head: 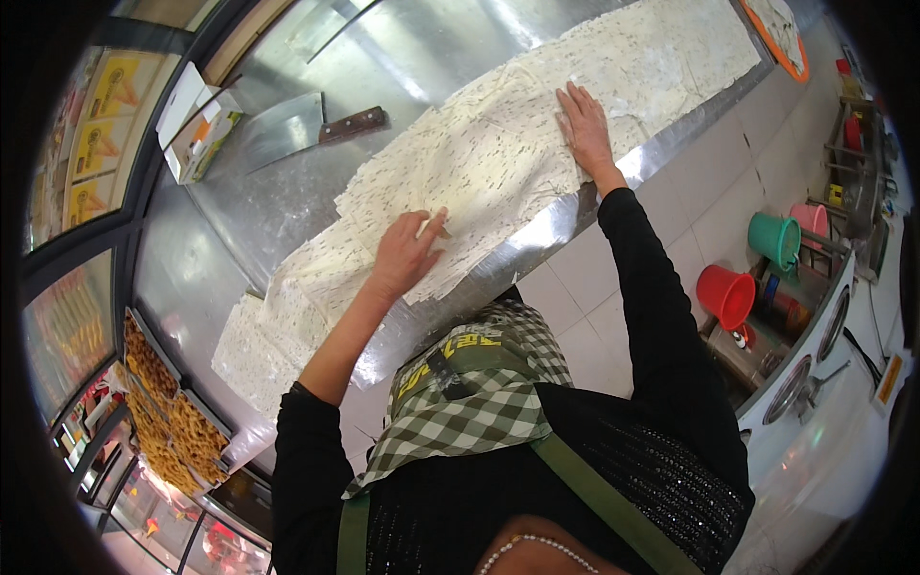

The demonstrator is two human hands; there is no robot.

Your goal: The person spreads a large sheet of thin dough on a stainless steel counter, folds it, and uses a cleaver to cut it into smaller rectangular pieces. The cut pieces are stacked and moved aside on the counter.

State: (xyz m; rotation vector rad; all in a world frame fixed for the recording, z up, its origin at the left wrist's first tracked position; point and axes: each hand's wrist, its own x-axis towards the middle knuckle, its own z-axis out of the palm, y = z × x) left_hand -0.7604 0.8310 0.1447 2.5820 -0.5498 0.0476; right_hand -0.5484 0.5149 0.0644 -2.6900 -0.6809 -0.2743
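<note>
A long sheet of pale dough (467,158) with dark specks lies wrinkled along the front of a metal worktable (266,208). My left hand (408,251) is over its lower middle, fingers spread; a small dark piece shows by the fingertips. My right hand (586,129) rests palm down on the dough further to the right, fingers extended, near the table's front edge. Neither hand is closed around anything. Behind the dough, a cleaver (295,133) with a wooden handle lies flat on the metal.
An opened carton (201,136) stands by the window frame. Trays of brown fried food (169,424) are at the lower left. On the right are a red bucket (724,296), a green bucket (774,239), a pink bucket (810,221) and a counter (826,424). An orange-rimmed container (783,43) stands beyond the dough.
</note>
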